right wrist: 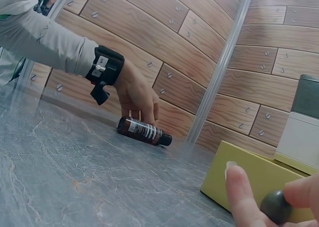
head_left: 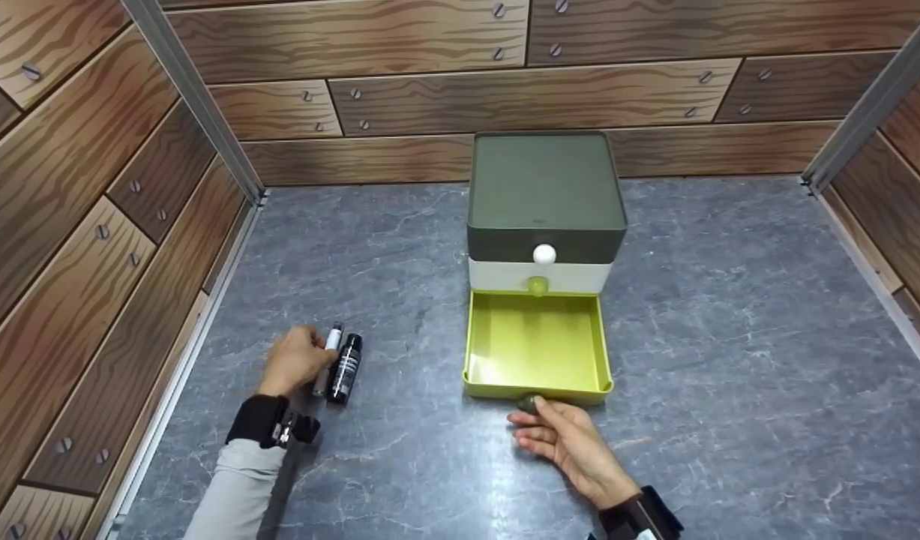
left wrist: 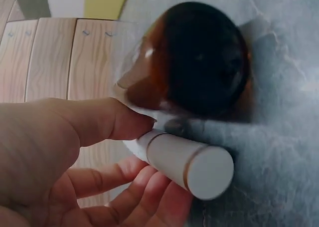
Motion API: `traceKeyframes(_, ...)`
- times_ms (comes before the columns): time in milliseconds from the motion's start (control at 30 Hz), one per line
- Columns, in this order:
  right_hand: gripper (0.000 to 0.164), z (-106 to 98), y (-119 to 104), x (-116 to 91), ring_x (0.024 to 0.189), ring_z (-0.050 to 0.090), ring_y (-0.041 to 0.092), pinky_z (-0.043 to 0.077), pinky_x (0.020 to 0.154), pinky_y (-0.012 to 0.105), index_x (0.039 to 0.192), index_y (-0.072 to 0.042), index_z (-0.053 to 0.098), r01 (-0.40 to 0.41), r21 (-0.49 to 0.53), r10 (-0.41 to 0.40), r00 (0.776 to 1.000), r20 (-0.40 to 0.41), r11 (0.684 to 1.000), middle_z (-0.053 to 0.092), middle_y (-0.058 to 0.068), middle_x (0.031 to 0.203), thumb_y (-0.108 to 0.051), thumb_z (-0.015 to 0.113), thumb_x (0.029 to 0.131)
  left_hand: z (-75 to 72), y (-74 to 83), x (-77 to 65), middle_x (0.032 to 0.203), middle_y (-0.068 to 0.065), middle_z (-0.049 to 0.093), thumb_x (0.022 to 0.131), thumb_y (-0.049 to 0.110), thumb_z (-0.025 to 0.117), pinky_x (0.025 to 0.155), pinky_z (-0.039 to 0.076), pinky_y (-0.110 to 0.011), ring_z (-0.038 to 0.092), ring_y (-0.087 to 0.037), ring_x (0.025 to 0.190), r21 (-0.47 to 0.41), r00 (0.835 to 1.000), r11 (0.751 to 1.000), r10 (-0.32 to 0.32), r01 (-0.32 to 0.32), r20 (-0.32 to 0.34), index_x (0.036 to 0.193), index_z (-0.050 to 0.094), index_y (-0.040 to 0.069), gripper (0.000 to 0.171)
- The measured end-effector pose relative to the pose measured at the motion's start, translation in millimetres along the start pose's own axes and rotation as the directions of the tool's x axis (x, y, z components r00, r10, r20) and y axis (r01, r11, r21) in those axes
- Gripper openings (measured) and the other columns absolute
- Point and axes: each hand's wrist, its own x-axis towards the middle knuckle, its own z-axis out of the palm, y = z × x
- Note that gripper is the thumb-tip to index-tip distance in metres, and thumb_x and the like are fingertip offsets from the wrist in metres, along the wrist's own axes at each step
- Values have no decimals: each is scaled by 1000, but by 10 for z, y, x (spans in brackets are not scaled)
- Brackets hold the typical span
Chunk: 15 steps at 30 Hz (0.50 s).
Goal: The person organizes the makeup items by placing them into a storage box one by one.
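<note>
With the thumb and fingers of my left hand (head_left: 293, 364), I hold a slim white tube (left wrist: 172, 159) with thin brown bands, lying low at the grey surface. Right beside it a dark brown bottle (head_left: 346, 369) with white print lies on its side; its round dark base (left wrist: 207, 60) faces the left wrist camera. My right hand (head_left: 576, 450) pinches the dark green knob (right wrist: 275, 207) between thumb and index finger, the other fingers loosely bent. That knob belongs to a lime-green drawer (head_left: 534, 341), pulled out from the bottom of a small cabinet.
The cabinet (head_left: 546, 184) has a dark green top; its white-knobbed upper drawer (head_left: 497, 245) and white middle drawer (head_left: 497, 275) are closed. Wood-patterned panels (head_left: 445, 101) and metal corner posts (head_left: 197, 94) enclose the grey marbled surface (head_left: 714, 375).
</note>
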Motion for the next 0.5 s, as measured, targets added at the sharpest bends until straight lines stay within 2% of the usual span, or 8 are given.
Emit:
traceKeyframes(100,51,3,8,6,81,72,13,61,80,24,132,13,35,1,-5,-1,1000,-3,1000,74,11,102,-24,53,102,-2,-11,8,81,-6,62,78,24,71,61,40,-30,58,-25,76,15,1000,1000,5,-5,-8,80,60,11,18)
traceKeyframes(333,43,-15,12,18,80,72,12,61,80,24,128,10,39,7,-4,-7,1000,-16,1000,75,10,102,-23,51,103,-9,-20,9,85,-7,63,81,21,72,61,43,-26,58,-22,77,-48,999,998,-29,30,27,87,63,8,17)
traceKeyframes(500,46,-17,15,14,80,72,13,61,80,25,130,11,38,11,-2,-11,1000,-9,1000,74,10,102,-23,51,103,-8,-26,-4,89,-9,64,82,21,72,62,44,-25,57,-22,79,-77,999,997,-26,29,31,90,64,7,18)
